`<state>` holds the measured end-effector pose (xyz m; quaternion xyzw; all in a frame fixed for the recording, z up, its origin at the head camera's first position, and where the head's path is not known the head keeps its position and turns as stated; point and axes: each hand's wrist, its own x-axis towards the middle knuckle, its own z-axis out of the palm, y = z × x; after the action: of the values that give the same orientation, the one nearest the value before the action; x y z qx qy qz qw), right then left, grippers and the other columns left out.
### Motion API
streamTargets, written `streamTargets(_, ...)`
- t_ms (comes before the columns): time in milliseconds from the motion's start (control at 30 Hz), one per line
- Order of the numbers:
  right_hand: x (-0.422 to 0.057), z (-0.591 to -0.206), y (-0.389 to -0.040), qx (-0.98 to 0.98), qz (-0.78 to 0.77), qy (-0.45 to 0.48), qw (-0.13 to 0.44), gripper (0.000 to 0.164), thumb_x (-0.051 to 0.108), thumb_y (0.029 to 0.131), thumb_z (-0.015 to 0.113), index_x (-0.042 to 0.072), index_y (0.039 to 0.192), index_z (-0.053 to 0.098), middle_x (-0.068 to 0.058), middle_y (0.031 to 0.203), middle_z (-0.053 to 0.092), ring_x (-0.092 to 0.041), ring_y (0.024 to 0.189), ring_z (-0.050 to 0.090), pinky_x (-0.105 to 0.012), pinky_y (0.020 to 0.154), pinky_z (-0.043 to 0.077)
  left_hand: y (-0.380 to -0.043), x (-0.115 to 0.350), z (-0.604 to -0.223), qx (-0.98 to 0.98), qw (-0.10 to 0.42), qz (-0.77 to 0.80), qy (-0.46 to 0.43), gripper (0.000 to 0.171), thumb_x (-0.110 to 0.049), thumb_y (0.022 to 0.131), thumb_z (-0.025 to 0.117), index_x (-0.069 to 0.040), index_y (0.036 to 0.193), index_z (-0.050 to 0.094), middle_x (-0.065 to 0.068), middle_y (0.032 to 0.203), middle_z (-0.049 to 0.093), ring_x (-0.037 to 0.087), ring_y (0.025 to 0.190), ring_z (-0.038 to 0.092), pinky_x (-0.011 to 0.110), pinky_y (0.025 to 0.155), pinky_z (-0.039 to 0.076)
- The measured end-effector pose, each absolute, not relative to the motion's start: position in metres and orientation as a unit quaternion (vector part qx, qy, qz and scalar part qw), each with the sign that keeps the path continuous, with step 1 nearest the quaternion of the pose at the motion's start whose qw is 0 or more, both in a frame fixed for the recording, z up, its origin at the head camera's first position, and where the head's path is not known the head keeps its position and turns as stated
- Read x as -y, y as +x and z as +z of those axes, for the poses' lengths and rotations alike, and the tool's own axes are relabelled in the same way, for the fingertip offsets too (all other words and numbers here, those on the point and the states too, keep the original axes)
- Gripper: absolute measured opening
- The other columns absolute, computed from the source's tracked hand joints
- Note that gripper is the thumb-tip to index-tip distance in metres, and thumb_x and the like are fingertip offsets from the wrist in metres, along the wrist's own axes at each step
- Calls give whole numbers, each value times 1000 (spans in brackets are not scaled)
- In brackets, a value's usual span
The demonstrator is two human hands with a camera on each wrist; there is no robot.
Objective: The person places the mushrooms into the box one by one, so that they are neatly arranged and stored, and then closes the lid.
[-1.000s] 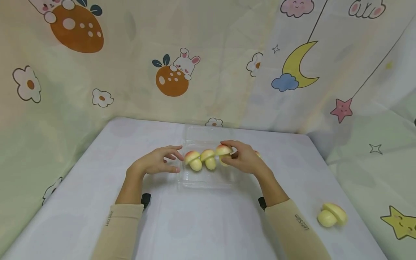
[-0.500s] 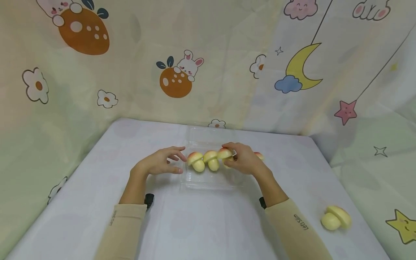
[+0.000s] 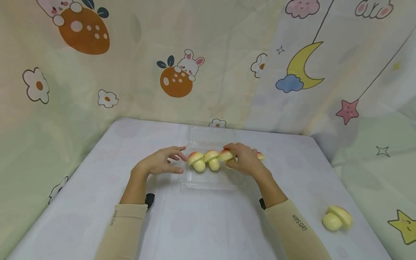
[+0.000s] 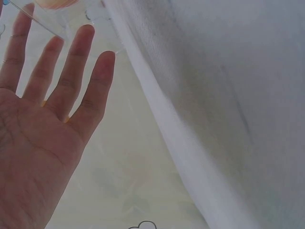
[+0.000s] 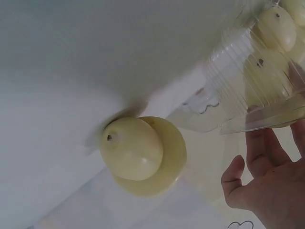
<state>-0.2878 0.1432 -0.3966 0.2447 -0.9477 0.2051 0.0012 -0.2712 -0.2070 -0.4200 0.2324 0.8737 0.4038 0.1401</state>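
In the head view, a clear plastic box (image 3: 211, 182) with its lid folded back holds a row of model mushrooms with red-tinted caps. The left mushroom (image 3: 196, 161) and the middle mushroom (image 3: 212, 160) lie side by side. My right hand (image 3: 245, 159) grips the right mushroom (image 3: 226, 155) at its cap and stem, partly covering it. My left hand (image 3: 160, 160) is held at the box's left edge, fingers extended and holding nothing. The left wrist view shows its spread fingers (image 4: 76, 71). A mushroom (image 5: 133, 152) outside the box appears beside my right hand in the right wrist view.
Another mushroom (image 3: 337, 218) lies on the right side of the white-covered table (image 3: 201, 227). Behind my right hand, a red-tinted mushroom cap (image 3: 260, 156) peeks out. A printed cloth backdrop (image 3: 221, 72) hangs behind the table.
The mushroom in my right hand has come down slightly, nearly level with the other two in the box. My left hand stays at the box's edge. The head view has shifted a little.
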Motion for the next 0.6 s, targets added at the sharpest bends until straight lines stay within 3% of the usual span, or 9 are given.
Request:
streamTargets(200,-144,-402,-288,953,191,235,-6,58,24,85,79,18,140,62,-8,126,67,-24,104,62,-72,92,39,-271,206,-417,-873,140,405,231,74,-34,87,83,-14,150,51,1,149,57,31,137,53,56,114,42)
streamTargets(400,-143,-410,-290,955,187,232,0,57,25,85,80,19,139,62,-9,129,66,-28,112,64,-75,94,37,-271,205,-416,-873,145,408,225,54,-32,86,85,-21,135,65,0,163,41,28,137,53,54,115,42)
streamTargets(600,-140,-416,-292,959,173,225,-1,55,20,84,77,19,138,63,-10,128,65,-28,118,62,-70,93,39,-272,205,-418,-873,142,407,229,63,-34,87,84,-18,143,59,1,158,48,29,137,53,54,114,43)
